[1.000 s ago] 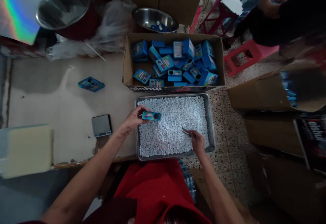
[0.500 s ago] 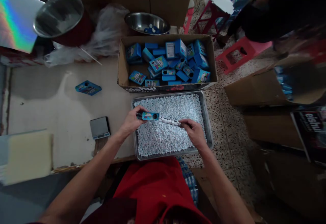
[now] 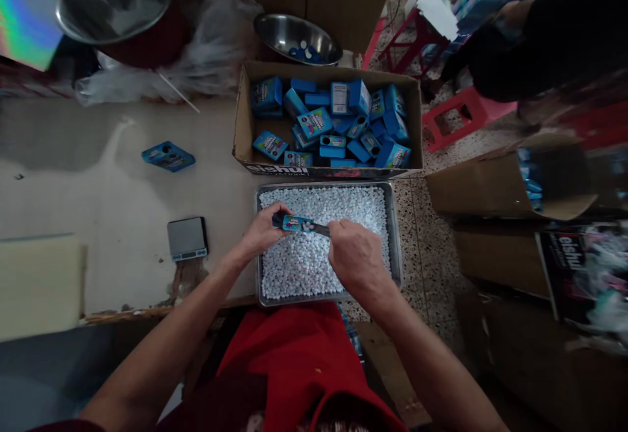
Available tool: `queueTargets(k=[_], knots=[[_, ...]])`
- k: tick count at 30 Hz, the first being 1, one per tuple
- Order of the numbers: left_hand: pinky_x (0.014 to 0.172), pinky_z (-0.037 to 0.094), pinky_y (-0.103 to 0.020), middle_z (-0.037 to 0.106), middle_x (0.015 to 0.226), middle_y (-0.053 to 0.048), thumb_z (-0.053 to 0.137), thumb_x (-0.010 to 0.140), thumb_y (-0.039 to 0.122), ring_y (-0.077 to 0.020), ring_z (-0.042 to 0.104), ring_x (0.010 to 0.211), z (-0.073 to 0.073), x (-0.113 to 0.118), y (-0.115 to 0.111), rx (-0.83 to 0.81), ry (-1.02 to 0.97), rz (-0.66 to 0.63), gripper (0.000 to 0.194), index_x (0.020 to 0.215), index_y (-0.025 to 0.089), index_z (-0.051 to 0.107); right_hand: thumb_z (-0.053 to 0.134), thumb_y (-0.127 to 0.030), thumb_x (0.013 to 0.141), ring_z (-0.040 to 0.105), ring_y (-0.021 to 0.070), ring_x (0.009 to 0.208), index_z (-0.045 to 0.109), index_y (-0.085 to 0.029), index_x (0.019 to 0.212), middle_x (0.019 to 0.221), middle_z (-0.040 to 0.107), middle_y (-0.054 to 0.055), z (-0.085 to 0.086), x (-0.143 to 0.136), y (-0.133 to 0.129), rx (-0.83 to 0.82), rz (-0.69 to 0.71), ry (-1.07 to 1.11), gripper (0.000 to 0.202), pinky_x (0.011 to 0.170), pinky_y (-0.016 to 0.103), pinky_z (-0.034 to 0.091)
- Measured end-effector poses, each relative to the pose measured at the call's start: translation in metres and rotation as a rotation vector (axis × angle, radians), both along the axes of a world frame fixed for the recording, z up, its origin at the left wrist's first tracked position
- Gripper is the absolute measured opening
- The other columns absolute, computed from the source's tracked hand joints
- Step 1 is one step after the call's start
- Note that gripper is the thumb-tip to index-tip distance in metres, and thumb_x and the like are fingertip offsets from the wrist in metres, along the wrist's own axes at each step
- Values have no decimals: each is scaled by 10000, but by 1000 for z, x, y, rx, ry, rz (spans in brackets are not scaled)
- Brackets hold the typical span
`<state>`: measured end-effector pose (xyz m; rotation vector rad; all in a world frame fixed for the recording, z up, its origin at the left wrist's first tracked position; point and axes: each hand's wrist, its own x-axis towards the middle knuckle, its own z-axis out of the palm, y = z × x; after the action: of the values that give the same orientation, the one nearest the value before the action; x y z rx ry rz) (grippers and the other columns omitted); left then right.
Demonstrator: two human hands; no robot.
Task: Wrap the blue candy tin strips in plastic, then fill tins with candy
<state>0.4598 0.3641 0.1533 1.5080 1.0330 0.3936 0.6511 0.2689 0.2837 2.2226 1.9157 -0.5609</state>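
Over a metal tray (image 3: pixel 396 249) heaped with small white pellets (image 3: pixel 299 268), my left hand (image 3: pixel 263 230) grips a small blue tin (image 3: pixel 293 223) with a colourful label. My right hand (image 3: pixel 358 255) is closed around a narrow dark scoop (image 3: pixel 321 229), its knuckles turned up. The scoop's far end meets the end of the tin, where a few white pellets show. Its grip end is hidden inside my fist. Whether pellets are entering the tin's hole is too small to tell.
Behind the tray stands a cardboard box (image 3: pixel 239 124) full of blue tins. On the table to the left are another blue tin (image 3: pixel 168 156) and a small scale (image 3: pixel 187 238). A steel bowl (image 3: pixel 326 33) sits behind the box. A person's dark sleeve (image 3: pixel 579 26) shows at upper right.
My right hand has moved left and rolled over, bringing the scoop closer to the tin. Fewer pellets now show along the scoop. The view has shifted slightly.
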Motion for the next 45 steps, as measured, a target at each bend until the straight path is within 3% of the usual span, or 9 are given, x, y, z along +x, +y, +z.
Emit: queueTargets(k=[5,9,13,17,22,27,38,42,45], knots=[[821,485,-309,709,988,-33,813,574,193,-192,647,906,-15,-21,18,-201,-91,-10,387,918,183,635,493,-105,959,698,221,937,733,-212,1144,1045,763,78,-23,37,-47,157,-162,198,321,824,309,489],[857,497,-315,718,1106,-49,846,538,158,-203,669,977,-26,-34,25,-432,-257,57,471,923,193,578,463,-147,956,681,266,940,768,-165,1059,1018,764,144,-95,83,-99,287,-499,266,323,850,374,464],[849,491,-315,720,1084,-43,865,521,157,-197,664,950,-27,-30,18,-480,-243,66,496,928,196,583,493,-240,928,694,272,868,767,-153,942,945,779,141,-187,84,-105,313,-647,519,288,795,377,492],[844,476,-304,703,1051,-16,843,520,179,-184,643,922,-13,-28,13,-384,-62,145,514,971,198,599,514,-319,916,683,230,746,758,-152,965,829,767,84,-221,69,-100,314,-697,682,300,721,347,511],[848,472,-316,690,1014,-19,802,552,206,-206,635,943,4,-27,11,-222,99,80,435,953,190,634,579,-362,903,674,189,728,766,-183,967,782,748,30,-183,73,-110,272,-652,879,267,702,300,522],[801,472,-319,687,982,-30,769,597,207,-196,625,891,9,-21,8,-167,84,16,375,949,196,641,625,-319,901,701,194,800,775,-206,981,854,774,28,-142,65,-73,260,-562,1010,204,751,295,524],[855,486,-333,691,924,-11,765,590,200,-194,626,887,-11,-29,7,-90,26,65,356,930,193,661,530,-73,889,713,264,843,752,-148,976,926,754,142,-14,-12,15,-8,11,54,250,740,335,477],[915,516,-362,723,1010,-30,803,582,274,-218,664,962,-25,-45,13,-107,20,134,421,969,202,653,505,-64,892,690,262,790,733,-160,962,893,736,141,-9,-27,22,81,52,58,257,711,343,461],[906,534,-368,714,1015,-32,812,578,360,-222,672,958,-36,-77,32,-67,55,267,492,998,212,600,478,-96,916,697,254,887,734,-212,1100,986,761,105,-34,12,-10,219,-85,111,336,800,352,489]])
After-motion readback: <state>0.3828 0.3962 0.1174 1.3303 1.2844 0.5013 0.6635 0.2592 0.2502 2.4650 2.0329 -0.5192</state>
